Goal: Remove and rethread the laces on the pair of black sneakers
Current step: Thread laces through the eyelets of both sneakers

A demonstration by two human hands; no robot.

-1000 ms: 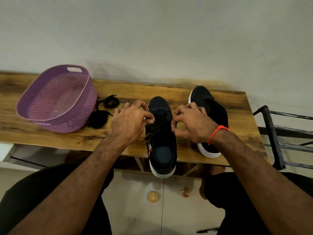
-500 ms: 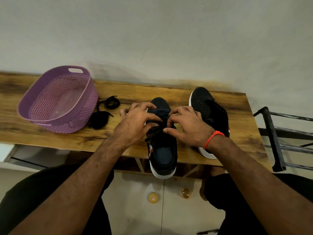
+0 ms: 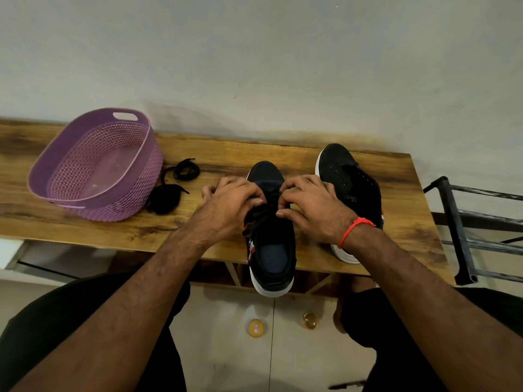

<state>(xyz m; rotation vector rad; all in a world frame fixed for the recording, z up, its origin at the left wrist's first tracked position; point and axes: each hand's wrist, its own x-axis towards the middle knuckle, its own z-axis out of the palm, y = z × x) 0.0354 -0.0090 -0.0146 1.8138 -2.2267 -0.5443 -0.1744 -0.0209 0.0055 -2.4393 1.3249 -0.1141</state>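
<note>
A wooden table (image 3: pixel 283 154) is stretching across the middle of the frame, against a pale wall. A purple basket (image 3: pixel 93 165) is sitting on it at the left of the frame. 2 black sneakers are standing on the table with toes pointing toward the wall: the near sneaker (image 3: pixel 270 222) is sitting at the center of the frame with its heel hanging over the table's front edge, and the far sneaker (image 3: pixel 348 188) is lying just to the right of it, its eyelets showing bare. The left hand (image 3: pixel 229 205) and the right hand (image 3: pixel 311 205) are both resting over the middle of the near sneaker, fingers curled in toward each other. The left hand is pinching the lace (image 3: pixel 254 219) that is crossing this sneaker; the right hand's fingertips are bent onto the same lacing, though whether they are gripping it is too dark to tell. A red thread (image 3: pixel 353 230) is circling the right wrist. A loose black lace (image 3: pixel 172 188) is lying in coils on the table just right of the basket. 2 small round objects are lying on the floor at the lower center.
</note>
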